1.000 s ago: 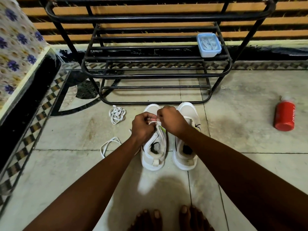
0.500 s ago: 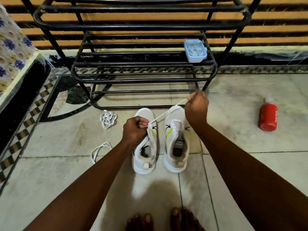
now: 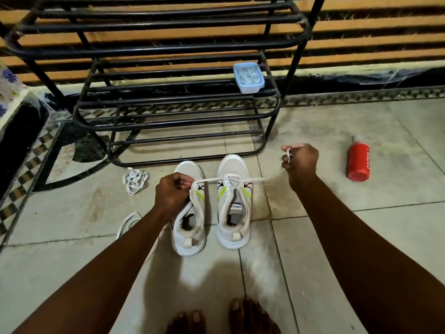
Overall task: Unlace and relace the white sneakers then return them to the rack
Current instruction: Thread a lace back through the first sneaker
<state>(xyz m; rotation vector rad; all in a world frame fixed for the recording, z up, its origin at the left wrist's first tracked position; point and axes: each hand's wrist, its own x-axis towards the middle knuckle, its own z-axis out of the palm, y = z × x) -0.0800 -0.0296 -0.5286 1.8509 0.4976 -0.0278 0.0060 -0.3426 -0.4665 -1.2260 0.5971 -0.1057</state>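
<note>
Right hand [image 3: 301, 162] pinching taut lace [image 3: 231, 180], left hand [image 3: 172, 192] gripping left sneaker [image 3: 189, 210]

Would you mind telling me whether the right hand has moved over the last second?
Yes. The right hand, pinching the white lace, moved rightward off the white sneakers toward the red bottle.

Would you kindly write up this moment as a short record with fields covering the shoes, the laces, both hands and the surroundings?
shoes: two white sneakers, left one and right one, side by side on the tiled floor, toes toward the black metal rack
lace in work: white lace stretched across the right sneaker
left hand: pinches the lace at the left sneaker
right hand: grips the lace's far end
loose laces: bundle left of the shoes
on rack: blue plastic box
on floor: red bottle, lying right
</note>
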